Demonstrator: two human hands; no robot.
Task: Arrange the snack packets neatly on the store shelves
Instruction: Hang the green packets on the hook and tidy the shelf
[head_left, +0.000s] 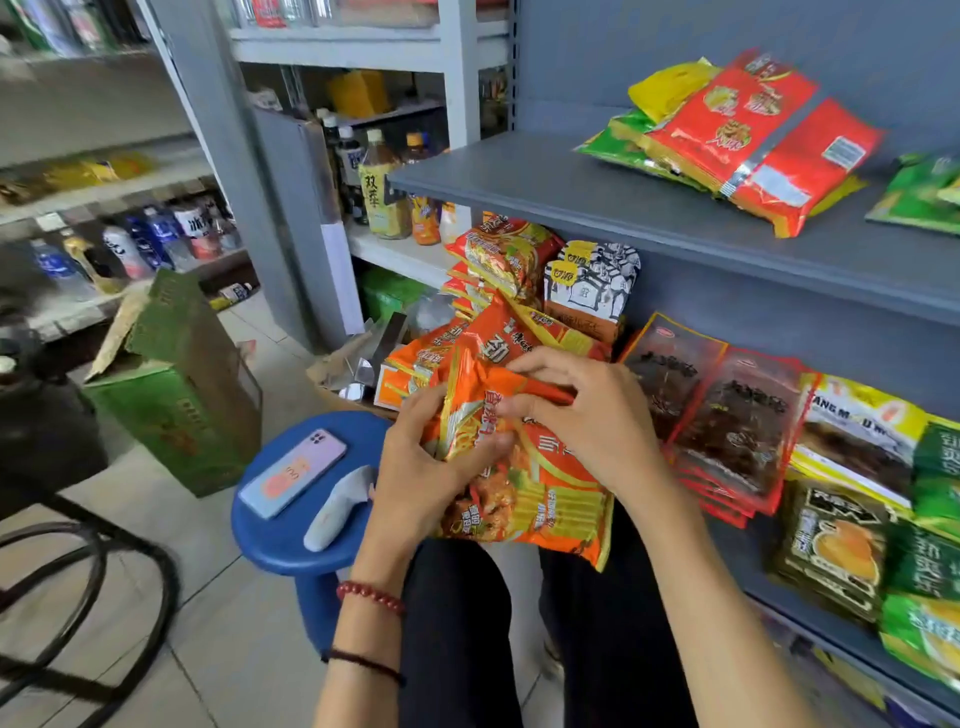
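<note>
Grip: left hand (415, 470), right hand (589, 423) on orange packets (540, 506), stocked shelf (571, 182)

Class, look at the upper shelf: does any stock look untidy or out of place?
Yes. On the upper shelf the red packets lie askew in a loose heap, overlapping green packets and a yellow packet, not in rows.
</note>
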